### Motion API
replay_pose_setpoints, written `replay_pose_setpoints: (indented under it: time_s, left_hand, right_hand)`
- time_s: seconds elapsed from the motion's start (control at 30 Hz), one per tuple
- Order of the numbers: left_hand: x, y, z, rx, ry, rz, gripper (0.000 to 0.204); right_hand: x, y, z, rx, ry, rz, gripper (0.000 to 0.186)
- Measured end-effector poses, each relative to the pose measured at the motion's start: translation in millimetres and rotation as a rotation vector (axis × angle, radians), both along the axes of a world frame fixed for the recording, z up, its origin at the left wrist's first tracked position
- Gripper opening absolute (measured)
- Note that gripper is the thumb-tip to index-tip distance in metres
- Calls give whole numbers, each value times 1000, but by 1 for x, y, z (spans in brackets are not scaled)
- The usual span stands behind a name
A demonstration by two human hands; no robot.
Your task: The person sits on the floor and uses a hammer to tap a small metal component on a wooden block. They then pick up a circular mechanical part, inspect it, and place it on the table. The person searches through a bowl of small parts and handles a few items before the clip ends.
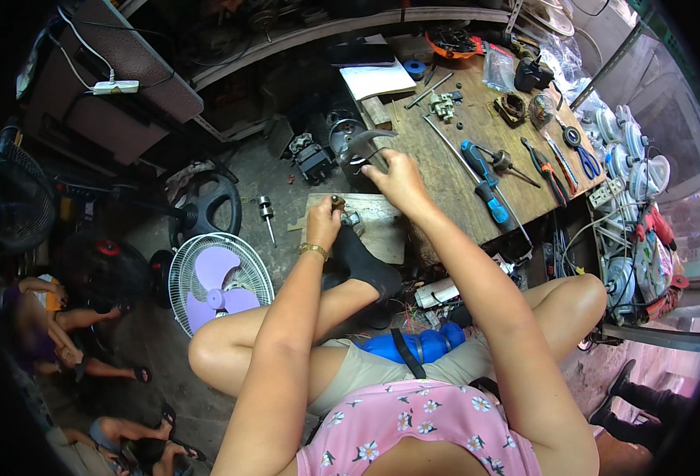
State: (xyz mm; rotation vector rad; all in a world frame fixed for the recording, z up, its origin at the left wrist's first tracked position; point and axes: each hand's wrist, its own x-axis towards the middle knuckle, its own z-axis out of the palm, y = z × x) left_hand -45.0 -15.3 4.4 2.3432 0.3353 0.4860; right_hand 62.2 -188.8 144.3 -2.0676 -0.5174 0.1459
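My right hand (398, 179) grips a hammer, its dark curved head (372, 143) raised beside the workbench's left edge. Lower down, my left hand (323, 224) is closed around a short upright rod with a brownish round top (337, 200); the rod's lower end is hidden. Just right of that hand, a small metal part (352, 218) rests on a low wooden board (381, 216). My foot in a black sock (366, 260) is set against the board near the part. The hammer head is up and to the right of the rod, apart from it.
The workbench (453, 143) bears blue screwdrivers (492, 205), pliers (546, 170), blue-handled scissors (581, 151) and metal parts. A dark motor housing (314, 159) lies on the floor beyond the board. Leftward are a purple-bladed fan (217, 295), a round base (205, 208) and seated people.
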Motion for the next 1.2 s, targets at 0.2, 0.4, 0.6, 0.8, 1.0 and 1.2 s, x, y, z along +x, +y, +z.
replay_pose_setpoints:
  time_s: [0.2, 0.4, 0.6, 0.8, 1.0, 1.2]
  left_hand:
    - [4, 0, 6, -23, -32, -3, 8]
    - [2, -3, 8, -3, -21, 1, 7]
    - [2, 0, 6, 30, -29, -2, 8]
    - [2, -1, 8, -39, -29, 11, 10]
    - [3, 2, 3, -22, -33, 3, 9]
    - [1, 1, 7, -18, -40, -13, 9]
  right_hand:
    - [8, -17, 7, -12, -15, -27, 32]
    - [5, -18, 5, -8, -28, -13, 31]
    - [-3, -14, 7, -17, -10, 32, 31]
    - [-3, -12, 7, -29, 14, 39, 29]
    - [-3, -11, 3, -21, -19, 39, 28]
    - [-6, -8, 0, -37, -11, 29, 28]
